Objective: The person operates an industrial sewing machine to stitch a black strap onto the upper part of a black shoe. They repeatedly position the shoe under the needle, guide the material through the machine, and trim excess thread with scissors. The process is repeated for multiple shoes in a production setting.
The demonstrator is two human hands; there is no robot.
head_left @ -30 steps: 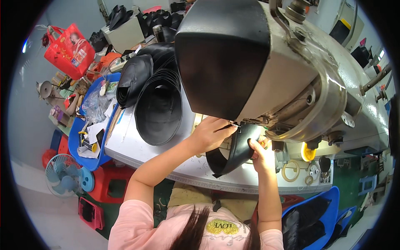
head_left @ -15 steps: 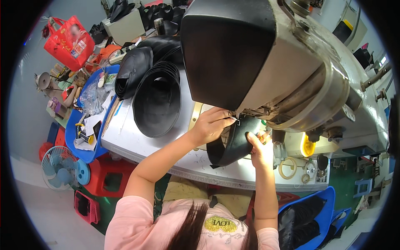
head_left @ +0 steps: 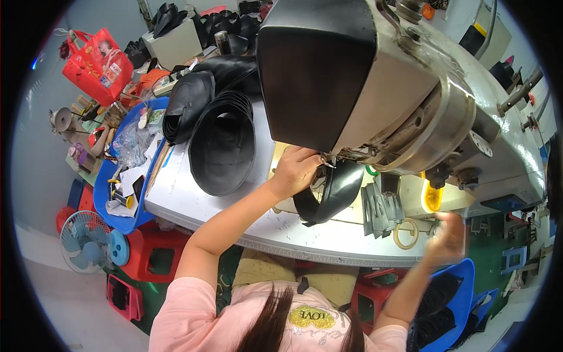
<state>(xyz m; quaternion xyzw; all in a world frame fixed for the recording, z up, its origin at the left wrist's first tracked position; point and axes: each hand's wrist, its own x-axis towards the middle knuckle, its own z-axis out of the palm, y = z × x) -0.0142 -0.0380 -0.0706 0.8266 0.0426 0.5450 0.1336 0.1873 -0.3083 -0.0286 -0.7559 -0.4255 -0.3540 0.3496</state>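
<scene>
My left hand (head_left: 296, 171) is at the needle area of a large sewing machine (head_left: 319, 76), its fingers closed in a pinch. A small shiny metal piece shows at the fingertips; what they grip is too small to make out. Beside and below that hand, a curved black leather-like piece (head_left: 335, 196) stands looped on the machine bed, its upper edge under the machine head. Out at the right end of the table is my right hand (head_left: 446, 237), apart from the black piece and smeared by motion, so its fingers cannot be read.
Nested black pieces (head_left: 223, 155) stand left of the machine. Several dark grey strips (head_left: 381, 208) and a beige ring (head_left: 406, 233) lie on the right side of the white table (head_left: 281, 243). A blue tub (head_left: 466, 276) of black pieces sits low right; a blue tray (head_left: 102, 188) holds clutter.
My right hand has let go of the black piece and moved right, toward the table's end. The grey strips it covered now show. My left hand stays by the needle area.
</scene>
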